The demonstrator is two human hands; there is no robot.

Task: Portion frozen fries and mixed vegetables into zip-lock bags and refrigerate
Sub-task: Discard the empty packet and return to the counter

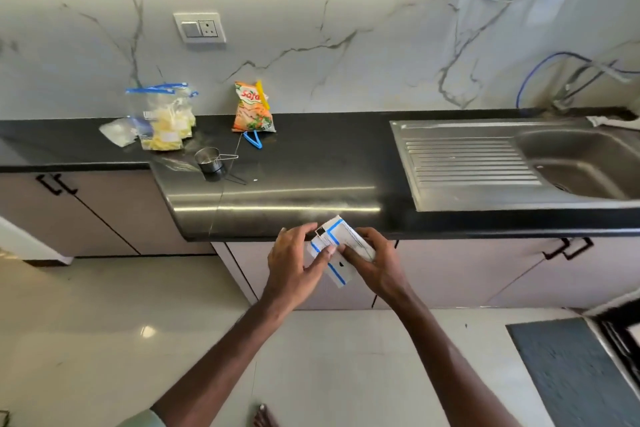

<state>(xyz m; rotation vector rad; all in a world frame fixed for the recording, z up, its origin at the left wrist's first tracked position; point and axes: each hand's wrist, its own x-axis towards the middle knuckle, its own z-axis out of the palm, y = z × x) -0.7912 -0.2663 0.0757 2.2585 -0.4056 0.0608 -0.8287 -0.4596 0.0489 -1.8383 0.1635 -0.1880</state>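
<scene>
Both my hands, left hand (297, 263) and right hand (375, 265), pinching folded clear blue-striped zip-lock bag (335, 248) off counter edge. Risking slipping, tearing while separating layers. Orange vegetable packet (252, 107) waiting against wall; filled fries bags (166, 120) leaning, possibly toppling.

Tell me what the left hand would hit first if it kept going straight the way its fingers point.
Likely the folded zip-lock bags it already touches, then the right hand gripping them from the other side. Depth is hard to judge in this single view.

filled zip-lock bags (166, 121): 2 (maybe more) | vegetable packet (252, 107): 1 | measuring cup (209, 163): 1
</scene>
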